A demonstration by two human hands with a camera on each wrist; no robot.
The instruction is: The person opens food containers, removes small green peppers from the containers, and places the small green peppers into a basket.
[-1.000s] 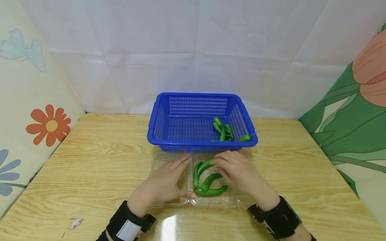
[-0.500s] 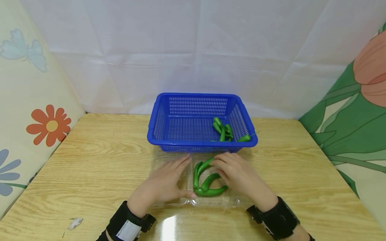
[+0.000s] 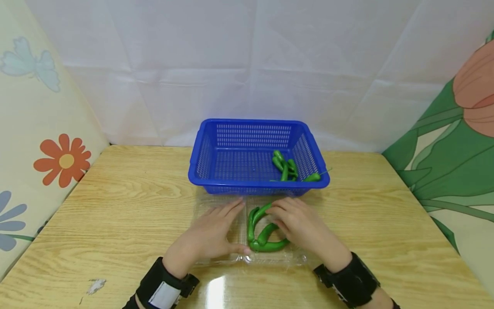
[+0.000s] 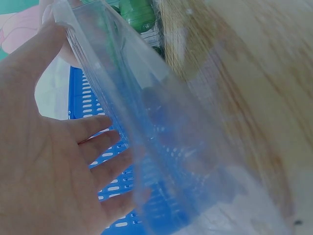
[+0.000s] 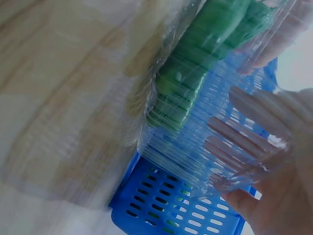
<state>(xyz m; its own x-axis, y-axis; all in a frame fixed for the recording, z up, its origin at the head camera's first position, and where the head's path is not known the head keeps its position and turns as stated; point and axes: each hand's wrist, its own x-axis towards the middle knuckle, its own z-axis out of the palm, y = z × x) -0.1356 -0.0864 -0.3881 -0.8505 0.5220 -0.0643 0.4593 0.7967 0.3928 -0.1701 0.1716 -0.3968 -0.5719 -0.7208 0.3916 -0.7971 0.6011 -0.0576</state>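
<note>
In the head view a clear plastic clamshell box (image 3: 283, 259) lies opened flat, with several curved green chili peppers (image 3: 270, 246) in its right half. My left hand (image 3: 206, 236) lies over the left half, thumb and fingers spread; in the left wrist view its straight fingers (image 4: 112, 166) lie along the clear plastic wall. My right hand (image 3: 301, 223) reaches over the right half, its gently bent fingertips at the ends of the peppers. Through the clear wall, the right wrist view shows several fingers (image 5: 244, 134) inside the box beside the peppers. The right hand hides part of the peppers.
A blue plastic basket (image 3: 252, 183) stands just behind the box. Several more green chili peppers (image 3: 284, 169) lie at its right side, one stem poking over the rim. A wooden table (image 3: 127, 206) carries everything, with a white cloth (image 3: 181, 77) hanging behind.
My right hand has shifted slightly left and toward me, covering more of the pepper ends. My left hand, the box and the basket have stayed put.
</note>
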